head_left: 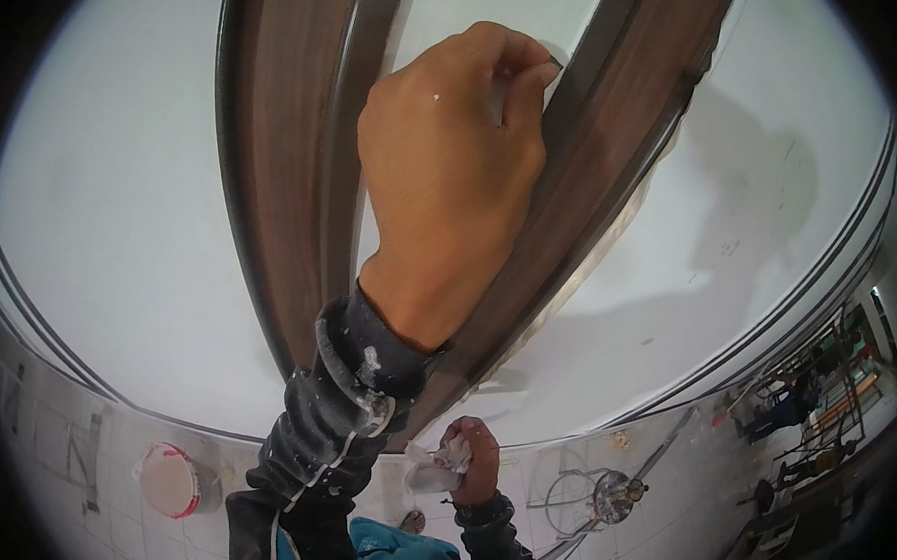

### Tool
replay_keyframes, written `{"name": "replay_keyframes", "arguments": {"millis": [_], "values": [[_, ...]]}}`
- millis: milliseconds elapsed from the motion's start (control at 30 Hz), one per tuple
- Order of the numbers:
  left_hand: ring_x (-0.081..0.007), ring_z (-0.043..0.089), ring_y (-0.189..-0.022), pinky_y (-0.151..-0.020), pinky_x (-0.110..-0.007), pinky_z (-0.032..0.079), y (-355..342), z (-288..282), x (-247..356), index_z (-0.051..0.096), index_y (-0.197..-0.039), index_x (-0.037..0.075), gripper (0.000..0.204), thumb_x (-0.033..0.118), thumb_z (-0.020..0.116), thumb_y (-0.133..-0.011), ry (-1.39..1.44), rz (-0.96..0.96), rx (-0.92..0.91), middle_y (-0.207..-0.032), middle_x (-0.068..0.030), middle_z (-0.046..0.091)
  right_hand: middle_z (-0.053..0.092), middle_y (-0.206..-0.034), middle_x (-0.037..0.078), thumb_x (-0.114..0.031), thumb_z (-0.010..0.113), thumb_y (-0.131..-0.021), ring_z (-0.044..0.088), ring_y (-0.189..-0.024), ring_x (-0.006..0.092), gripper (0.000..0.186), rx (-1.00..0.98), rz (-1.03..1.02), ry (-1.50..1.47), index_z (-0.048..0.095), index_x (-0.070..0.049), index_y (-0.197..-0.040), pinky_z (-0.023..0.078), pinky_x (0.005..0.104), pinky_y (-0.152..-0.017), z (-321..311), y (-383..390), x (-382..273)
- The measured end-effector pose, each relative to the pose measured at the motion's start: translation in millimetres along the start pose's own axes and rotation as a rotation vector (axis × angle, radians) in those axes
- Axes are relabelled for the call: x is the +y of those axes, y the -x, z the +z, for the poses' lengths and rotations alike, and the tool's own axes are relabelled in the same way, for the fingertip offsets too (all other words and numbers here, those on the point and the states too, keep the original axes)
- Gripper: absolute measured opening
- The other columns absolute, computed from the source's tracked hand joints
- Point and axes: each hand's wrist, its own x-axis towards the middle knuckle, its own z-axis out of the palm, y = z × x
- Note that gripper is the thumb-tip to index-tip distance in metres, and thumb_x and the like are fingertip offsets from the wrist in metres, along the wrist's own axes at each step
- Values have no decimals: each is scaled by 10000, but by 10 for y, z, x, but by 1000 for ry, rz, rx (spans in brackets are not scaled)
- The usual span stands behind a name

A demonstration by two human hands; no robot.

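Pinching small dark sliver (556, 63) | left hand (452, 160) (beside brown trim (626, 108)) | right hand (479, 462) curled round whitish wad (434, 474)

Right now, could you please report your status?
Left hand pinching small dark piece near brown frame. Right hand lower, holding crumpled white material. Left hand hides part of frame.

Wrinkled dark sleeves (302, 429) carry white smears (370, 361) and pale piping (345, 445), with teal cloth (396, 556) between.

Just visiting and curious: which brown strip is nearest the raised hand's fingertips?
The right strip, with pale outer edging: the left hand pinches beside it, while the left strip lies farther away.
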Motion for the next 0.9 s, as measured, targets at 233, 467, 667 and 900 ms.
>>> {"name": "replay_keyframes", "arguments": {"millis": [233,467,667,900], "values": [[-58,405,-486,-473,-248,325,-54,-63,57,762,-941,66,122,154,739,-859,-56,14,8,-874,-19,747,570,-804,61,-318,554,-986,558,-653,144,263,39,42,-35,564,-57,-949,488,288,-531,65,19,-57],[-56,424,-474,-470,-245,337,-31,-31,37,760,-961,64,134,154,742,-864,-74,22,12,-870,-22,747,559,-798,55,-318,550,-990,547,-646,133,262,53,18,16,558,-61,-940,487,287,-530,18,-6,-78],[-49,430,-447,-451,-249,321,-56,-67,45,761,-940,55,119,143,738,-863,-59,24,-19,-810,-19,736,563,-802,55,-298,542,-996,549,-637,136,243,47,23,14,560,-62,-940,492,287,-529,19,-36,-52],[-59,419,-452,-449,-257,308,-65,-83,63,758,-922,49,107,130,742,-855,-113,41,-52,-807,-39,733,586,-857,26,-322,526,-995,572,-734,112,285,36,49,-26,611,-50,-975,518,283,-597,-10,-49,-11]]}}
